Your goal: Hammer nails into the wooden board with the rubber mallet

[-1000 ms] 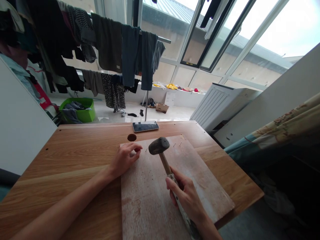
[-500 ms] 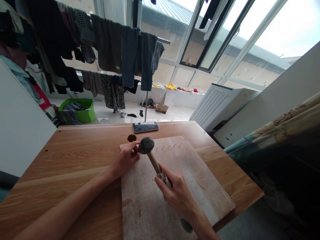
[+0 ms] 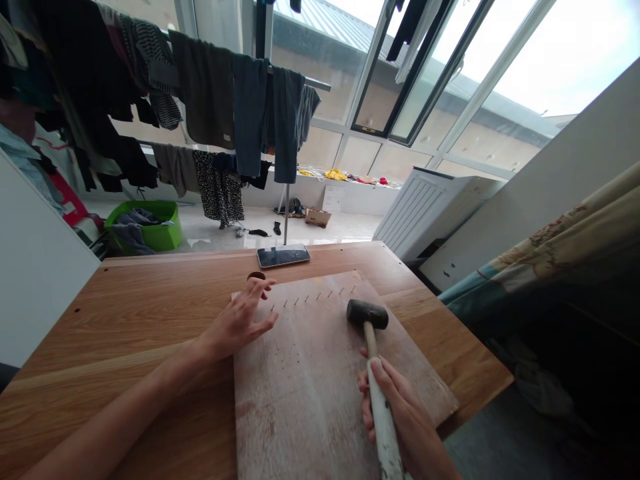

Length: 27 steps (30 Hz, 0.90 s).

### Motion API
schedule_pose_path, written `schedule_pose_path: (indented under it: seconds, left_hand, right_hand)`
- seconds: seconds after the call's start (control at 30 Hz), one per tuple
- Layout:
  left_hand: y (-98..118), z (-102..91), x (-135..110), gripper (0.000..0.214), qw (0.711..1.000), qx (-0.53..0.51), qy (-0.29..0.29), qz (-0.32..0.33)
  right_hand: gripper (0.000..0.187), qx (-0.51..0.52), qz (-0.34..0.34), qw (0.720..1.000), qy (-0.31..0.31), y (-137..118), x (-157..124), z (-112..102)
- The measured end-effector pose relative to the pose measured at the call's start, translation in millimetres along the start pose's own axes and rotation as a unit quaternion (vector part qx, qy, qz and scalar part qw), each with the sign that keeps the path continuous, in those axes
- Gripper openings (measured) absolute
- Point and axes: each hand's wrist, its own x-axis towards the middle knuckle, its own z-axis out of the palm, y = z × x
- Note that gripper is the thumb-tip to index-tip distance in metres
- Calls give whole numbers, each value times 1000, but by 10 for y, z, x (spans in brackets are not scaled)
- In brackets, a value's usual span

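A worn wooden board (image 3: 310, 373) lies on the wooden table (image 3: 130, 313). Several small nails (image 3: 313, 297) stand in a row near the board's far edge. My right hand (image 3: 395, 413) is closed round the pale handle of a mallet (image 3: 369, 317), whose black head rests on the board to the right of the nails. My left hand (image 3: 243, 317) hovers at the board's far left corner with its fingers spread, holding nothing, just left of the nail row.
A phone (image 3: 283, 255) lies face up at the table's far edge, with a round hole (image 3: 256, 275) in the tabletop near it. Beyond stand a rack of hanging clothes (image 3: 235, 113), a green laundry basket (image 3: 150, 227) and a white radiator panel (image 3: 425, 207).
The mallet swung from above the nails down to the right and now rests on the board. My left hand let go of the nail it pinched and spread its fingers.
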Motion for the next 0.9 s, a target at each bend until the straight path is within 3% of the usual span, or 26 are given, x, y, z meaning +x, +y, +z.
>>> schedule_pose_path:
  seconds: [0.13, 0.2, 0.27, 0.33, 0.4, 0.47, 0.53, 0.63, 0.8, 0.9]
  left_hand:
    - [-65, -299, -119, 64, 991, 29, -121, 57]
    - [-156, -443, -272, 96, 976, 52, -198, 73]
    - [-243, -518, -452, 128, 965, 75, -239, 77]
    - [-278, -512, -599, 137, 964, 95, -239, 68]
    - [-238, -450, -661, 134, 969, 111, -213, 63]
    - [-136, -363, -628, 132, 974, 118, -178, 73]
    - [-4, -257, -525, 132, 978, 120, -145, 89]
    - [204, -38, -319, 116, 984, 107, -103, 101]
    - [619, 475, 43, 70, 985, 78, -94, 123]
    - [908, 745, 209, 59, 984, 79, -91, 129]
  right_hand:
    - [73, -167, -25, 985, -40, -2, 50, -165]
    - [67, -283, -88, 955, 4, 17, 74, -304]
    - [53, -391, -190, 897, 86, 63, 111, -492]
    - [48, -478, -277, 820, 152, 142, 174, -710]
    - [50, -548, -319, 751, 182, 244, 264, -929]
    - [54, -601, -325, 704, 194, 339, 372, -1136]
    - [56, -634, -319, 674, 205, 386, 485, -1337]
    - [59, -658, -294, 657, 222, 323, 649, -1661]
    - [60, -646, -212, 661, 317, 29, 856, -2245]
    - [65, -630, -166, 676, 343, -81, 945, -2516]
